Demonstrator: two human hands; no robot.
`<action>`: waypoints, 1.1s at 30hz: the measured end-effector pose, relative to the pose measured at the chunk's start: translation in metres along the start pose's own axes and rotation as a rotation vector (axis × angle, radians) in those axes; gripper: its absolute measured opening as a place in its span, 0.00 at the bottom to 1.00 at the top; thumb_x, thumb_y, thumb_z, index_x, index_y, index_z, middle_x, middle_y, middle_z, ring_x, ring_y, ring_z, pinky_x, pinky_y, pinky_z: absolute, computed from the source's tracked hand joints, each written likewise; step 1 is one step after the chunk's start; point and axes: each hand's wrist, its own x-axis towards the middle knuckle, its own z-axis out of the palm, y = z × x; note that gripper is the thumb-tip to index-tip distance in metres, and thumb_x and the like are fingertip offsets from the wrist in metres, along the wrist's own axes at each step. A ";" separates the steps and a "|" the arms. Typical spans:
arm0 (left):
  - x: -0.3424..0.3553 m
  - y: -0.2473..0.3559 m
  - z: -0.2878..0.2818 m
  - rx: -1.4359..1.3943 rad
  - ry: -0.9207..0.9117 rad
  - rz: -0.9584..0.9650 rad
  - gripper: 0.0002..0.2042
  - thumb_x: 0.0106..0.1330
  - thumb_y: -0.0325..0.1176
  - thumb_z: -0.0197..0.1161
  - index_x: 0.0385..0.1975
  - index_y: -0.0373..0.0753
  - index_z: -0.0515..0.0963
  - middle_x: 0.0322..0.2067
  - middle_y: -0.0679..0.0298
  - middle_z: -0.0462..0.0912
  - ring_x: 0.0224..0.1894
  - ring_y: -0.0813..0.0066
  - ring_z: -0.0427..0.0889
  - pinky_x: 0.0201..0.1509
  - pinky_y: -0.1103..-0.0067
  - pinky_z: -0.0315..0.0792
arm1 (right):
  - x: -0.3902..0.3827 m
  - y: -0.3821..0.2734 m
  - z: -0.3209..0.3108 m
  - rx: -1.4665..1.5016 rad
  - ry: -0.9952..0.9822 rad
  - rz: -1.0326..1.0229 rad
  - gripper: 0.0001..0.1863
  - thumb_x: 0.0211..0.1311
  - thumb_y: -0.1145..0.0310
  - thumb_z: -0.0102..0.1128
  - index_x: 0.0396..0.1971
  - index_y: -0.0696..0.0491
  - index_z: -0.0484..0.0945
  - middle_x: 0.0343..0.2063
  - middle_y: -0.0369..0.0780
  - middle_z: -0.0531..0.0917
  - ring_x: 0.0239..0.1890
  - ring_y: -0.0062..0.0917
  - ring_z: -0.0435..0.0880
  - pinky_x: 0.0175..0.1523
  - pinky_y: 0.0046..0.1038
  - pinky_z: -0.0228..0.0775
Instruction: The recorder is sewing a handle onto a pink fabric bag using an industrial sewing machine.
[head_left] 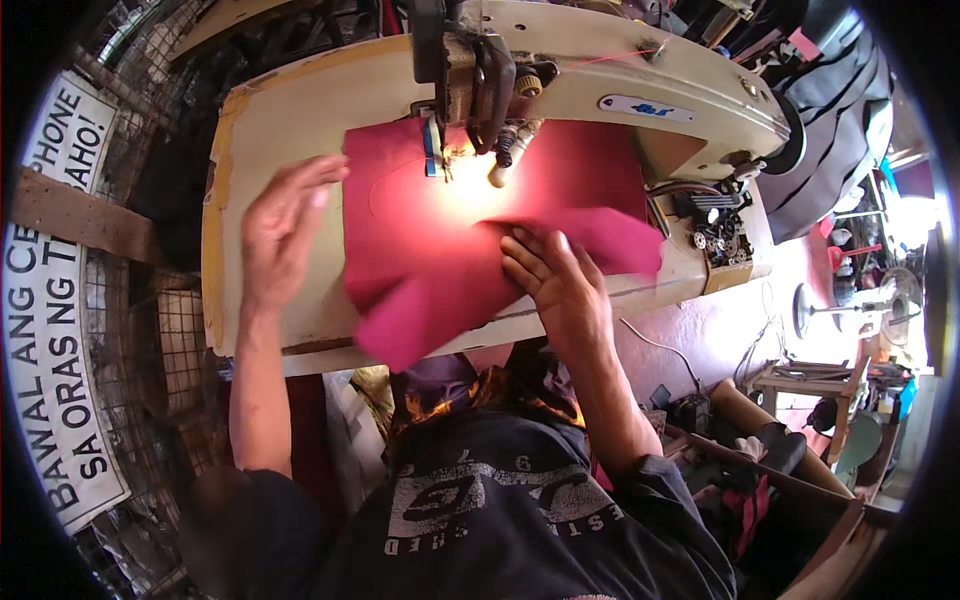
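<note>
A crimson piece of cloth [400, 240] lies on the bed of a sewing machine [560, 50], its near edge lifted and creased. The machine's lamp shines brightly on the cloth under the presser foot area, and the glare hides the needle. My left hand [282, 235] is raised at the cloth's left edge, fingers stretched out and slightly blurred, holding nothing. Against the near right part of the cloth rests my right hand [560, 285], its fingers extended, beside a raised flap. A thin red thread loops over the cloth's left side.
A compartment of bobbins and small metal parts [722, 235] sits at the right of the table. A handwheel [785, 135] stands above it. Wire mesh and a white lettered sign [70, 320] line the left. A fan [885, 305] stands at the far right.
</note>
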 end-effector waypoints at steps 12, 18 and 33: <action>-0.055 0.055 0.098 0.767 -0.604 0.127 0.31 0.54 0.39 0.72 0.60 0.36 0.75 0.64 0.51 0.69 0.70 0.49 0.62 0.77 0.55 0.52 | -0.014 -0.004 -0.019 -0.021 -0.047 -0.026 0.23 0.76 0.67 0.52 0.63 0.63 0.62 0.56 0.52 0.74 0.59 0.40 0.78 0.62 0.37 0.73; -0.028 0.035 0.073 0.610 -0.552 0.312 0.27 0.56 0.20 0.63 0.60 0.36 0.74 0.56 0.54 0.77 0.60 0.56 0.76 0.68 0.57 0.68 | -0.060 -0.008 -0.072 0.017 0.170 -0.141 0.27 0.75 0.71 0.52 0.67 0.66 0.57 0.60 0.54 0.71 0.64 0.45 0.75 0.68 0.42 0.69; 0.009 -0.040 0.074 0.411 -0.481 0.255 0.20 0.64 0.37 0.66 0.54 0.38 0.79 0.55 0.52 0.77 0.60 0.52 0.72 0.68 0.60 0.63 | 0.036 0.019 -0.036 -0.716 0.123 -0.491 0.32 0.66 0.75 0.58 0.68 0.57 0.59 0.54 0.44 0.74 0.56 0.30 0.75 0.65 0.34 0.66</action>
